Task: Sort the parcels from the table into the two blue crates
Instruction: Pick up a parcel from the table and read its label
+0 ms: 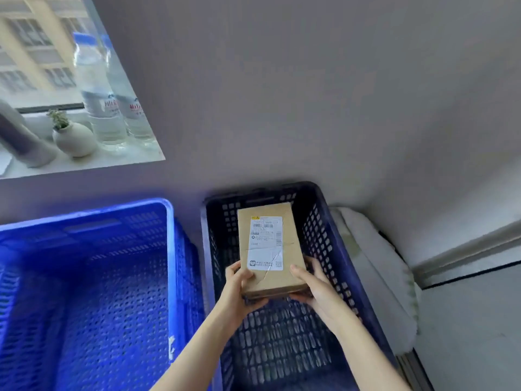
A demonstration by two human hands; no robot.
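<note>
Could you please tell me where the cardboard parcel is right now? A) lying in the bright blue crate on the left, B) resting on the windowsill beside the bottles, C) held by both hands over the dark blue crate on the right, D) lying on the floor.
C: the left hand and right hand grip the near end of the parcel above the dark blue crate.

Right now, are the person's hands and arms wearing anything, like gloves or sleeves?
No. The left hand and right hand are bare: no gloves, rings or watch show. The left forearm and right forearm are bare too, with no sleeve in view down to the picture's bottom edge.
</note>
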